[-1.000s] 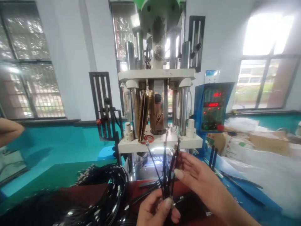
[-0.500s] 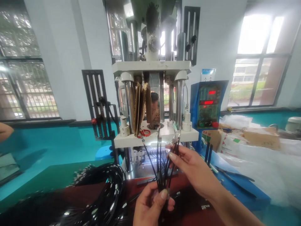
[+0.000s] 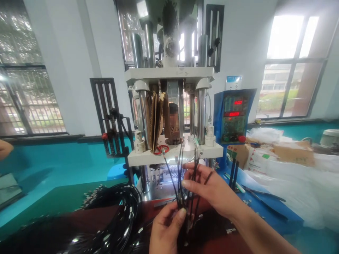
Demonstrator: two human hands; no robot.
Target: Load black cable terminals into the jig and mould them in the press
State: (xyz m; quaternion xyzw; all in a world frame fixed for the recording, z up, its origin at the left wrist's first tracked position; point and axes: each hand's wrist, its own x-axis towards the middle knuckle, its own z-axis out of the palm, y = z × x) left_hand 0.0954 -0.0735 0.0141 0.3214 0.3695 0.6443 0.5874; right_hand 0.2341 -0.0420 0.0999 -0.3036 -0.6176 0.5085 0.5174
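White walls [image 3: 100, 42], teal dado, barred window [image 3: 29, 88] left, bright window [image 3: 288, 63] right

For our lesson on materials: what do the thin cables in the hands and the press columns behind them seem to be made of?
Cables: probably black rubber or plastic sheathing, slightly glossy, with small silvery tips that look metal. Press columns: likely polished steel, bright and mirror-like, catching window light.
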